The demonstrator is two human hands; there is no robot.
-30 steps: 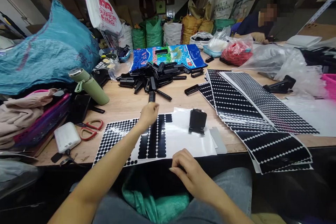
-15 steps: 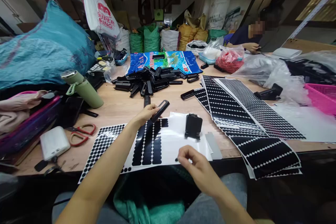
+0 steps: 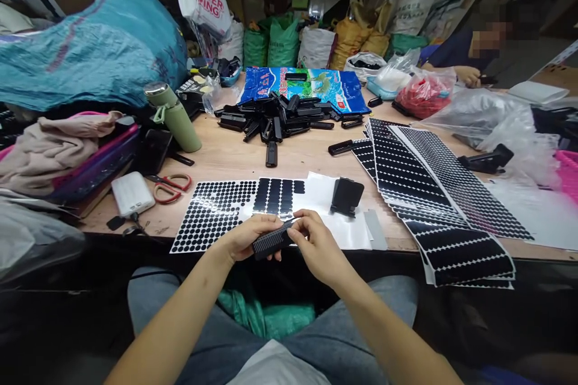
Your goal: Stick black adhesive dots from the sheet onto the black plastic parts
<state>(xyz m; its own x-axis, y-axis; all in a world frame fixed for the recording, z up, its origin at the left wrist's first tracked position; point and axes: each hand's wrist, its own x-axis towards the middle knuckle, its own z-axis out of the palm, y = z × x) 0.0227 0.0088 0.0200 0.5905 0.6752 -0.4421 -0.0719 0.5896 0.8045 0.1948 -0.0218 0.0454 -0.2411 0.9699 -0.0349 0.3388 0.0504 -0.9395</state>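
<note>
Left hand (image 3: 244,242) is clamped round the clip (image 3: 270,243) at lower centre of the frame, just off the table (image 3: 226,159) edge; my right hand (image 3: 316,248) pinches its right end. I'd hold the clip level and press squarely.

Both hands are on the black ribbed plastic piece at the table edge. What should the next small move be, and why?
Probably press down with the right hand on the end of the black ribbed plastic piece, the left hand steadying it. Both hands pinch it just before the sheet of black oblong stickers; whether a sticker sits under the fingertips is hidden.
</note>
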